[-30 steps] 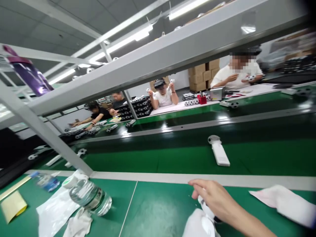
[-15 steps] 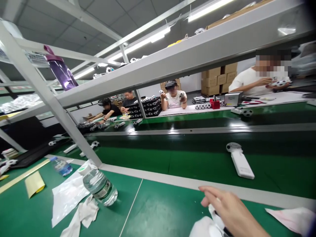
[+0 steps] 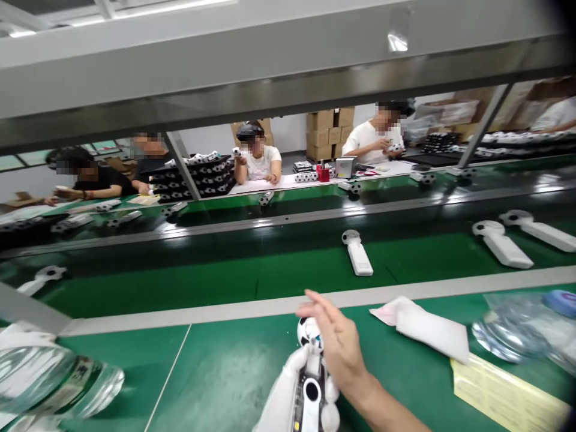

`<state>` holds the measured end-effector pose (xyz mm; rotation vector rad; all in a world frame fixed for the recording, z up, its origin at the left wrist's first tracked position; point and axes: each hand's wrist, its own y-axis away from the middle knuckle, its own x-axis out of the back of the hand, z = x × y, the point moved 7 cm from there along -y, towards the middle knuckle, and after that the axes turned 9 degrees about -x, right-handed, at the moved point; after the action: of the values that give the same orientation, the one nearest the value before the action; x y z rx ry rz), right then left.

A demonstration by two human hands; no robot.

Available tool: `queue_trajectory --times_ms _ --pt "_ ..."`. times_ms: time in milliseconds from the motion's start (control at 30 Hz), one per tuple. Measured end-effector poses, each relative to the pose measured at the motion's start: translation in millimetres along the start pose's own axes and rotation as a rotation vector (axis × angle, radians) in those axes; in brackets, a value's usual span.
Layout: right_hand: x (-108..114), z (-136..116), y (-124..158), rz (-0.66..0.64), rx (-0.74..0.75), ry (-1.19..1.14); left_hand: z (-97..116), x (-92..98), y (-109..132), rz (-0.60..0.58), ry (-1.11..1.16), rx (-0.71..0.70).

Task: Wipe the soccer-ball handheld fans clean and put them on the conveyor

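Observation:
A white glove covers my left hand (image 3: pixel 279 397), which grips a handheld device (image 3: pixel 311 391) near the bottom centre. The device has a football-patterned round head and an exposed interior with dark parts along its handle. White gloved fingertips show on its far side. My bare right hand (image 3: pixel 339 345) lies against the right side of the head, fingers stretched out and close together. Its thumb and palm side are hidden, and I see nothing held in it.
Similar white devices lie on the green conveyor (image 3: pixel 288 270), one (image 3: pixel 359 255) straight ahead. Bottles (image 3: pixel 58 381) stand left and right (image 3: pixel 517 330). A white packet (image 3: pixel 432 330) and yellow paper (image 3: pixel 504 390) lie rightward. A grey shelf beam (image 3: pixel 270 78) crosses above. Several people work opposite.
My view has swung right and down. The held device and both hands now show nearer the centre, with the device more fully visible. My right fingers remain stretched out beside its head.

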<state>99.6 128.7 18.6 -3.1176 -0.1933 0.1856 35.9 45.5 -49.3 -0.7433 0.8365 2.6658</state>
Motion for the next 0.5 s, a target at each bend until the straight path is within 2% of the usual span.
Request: queue_trajectory --times_ms 67,133,267,333,400,500 --pt "-6.2 -5.1 -2.7 -0.048 0.066 0.133 1.5 1.1 3.7 -0.017 -0.014 0.024" --pt "-9.1 1.3 -12.6 -0.101 -0.022 0.163 4.2 2.4 6.9 -0.024 -0.022 0.032" --pt "-14.3 18.6 -37.9 -0.246 -0.245 0.066 7.6 3.6 7.8 -0.032 -0.017 0.042" --pt "-13.5 20.9 -47.1 -0.251 -0.284 0.029 8.8 3.5 6.3 -0.041 -0.011 0.044" --pt "-10.4 16.6 -49.9 -0.196 -0.251 0.017 10.6 3.0 4.9 -0.052 -0.006 0.037" --pt "-18.1 -2.1 -37.0 -0.216 0.022 0.272 15.8 2.0 4.2 -0.063 -0.003 0.003"
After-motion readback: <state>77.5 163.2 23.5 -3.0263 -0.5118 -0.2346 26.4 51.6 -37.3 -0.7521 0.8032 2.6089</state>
